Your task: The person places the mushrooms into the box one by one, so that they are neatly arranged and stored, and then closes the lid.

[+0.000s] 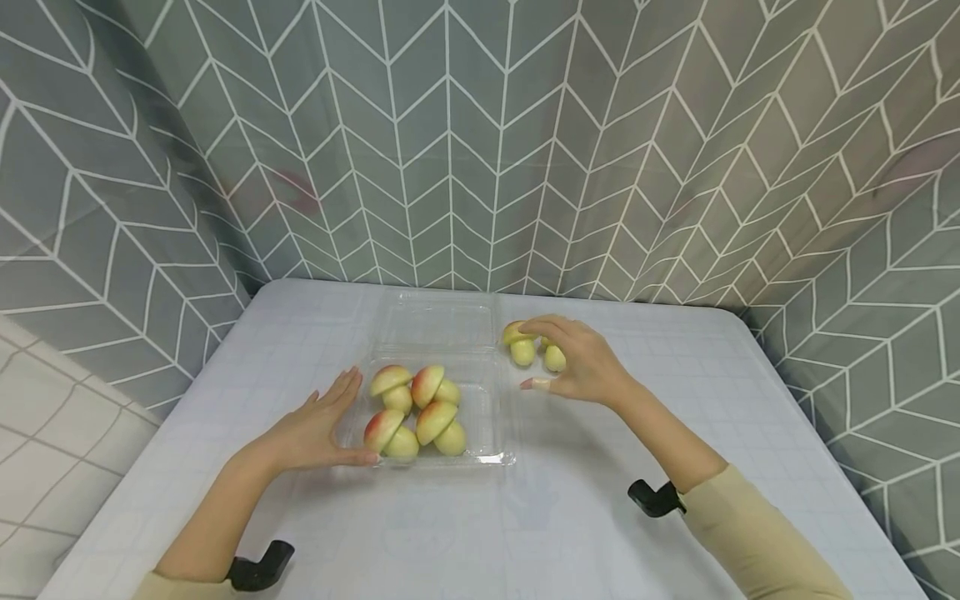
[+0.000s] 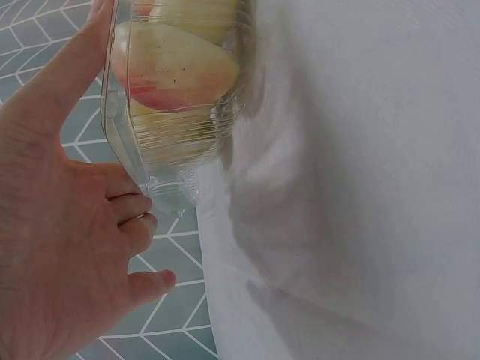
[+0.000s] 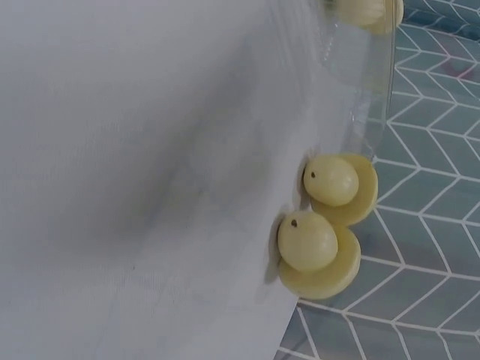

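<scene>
A clear plastic hinged box [image 1: 483, 417] lies with its lid [image 1: 435, 323] folded back on the white table. Several yellow-green, mushroom-shaped pieces [image 1: 437, 422] with reddish caps sit in its left part. My left hand [image 1: 318, 425] rests against the box's left side, thumb at the near corner, fingers mostly extended; the left wrist view shows it along the rim [image 2: 112, 112]. Right of the box stand two similar mushroom-shaped pieces [image 3: 307, 241], one partly covered in the head view. Over them hovers my right hand [image 1: 581, 362], thumb and fingers apart, holding nothing visible. The right wrist view does not show this hand.
Behind the white table [image 1: 600, 517] hangs a grey curtain [image 1: 480, 150] with a white chevron pattern, which also covers both sides. A black wrist mount [image 1: 262, 567] sits at the left wrist and another black mount [image 1: 655, 498] at the right.
</scene>
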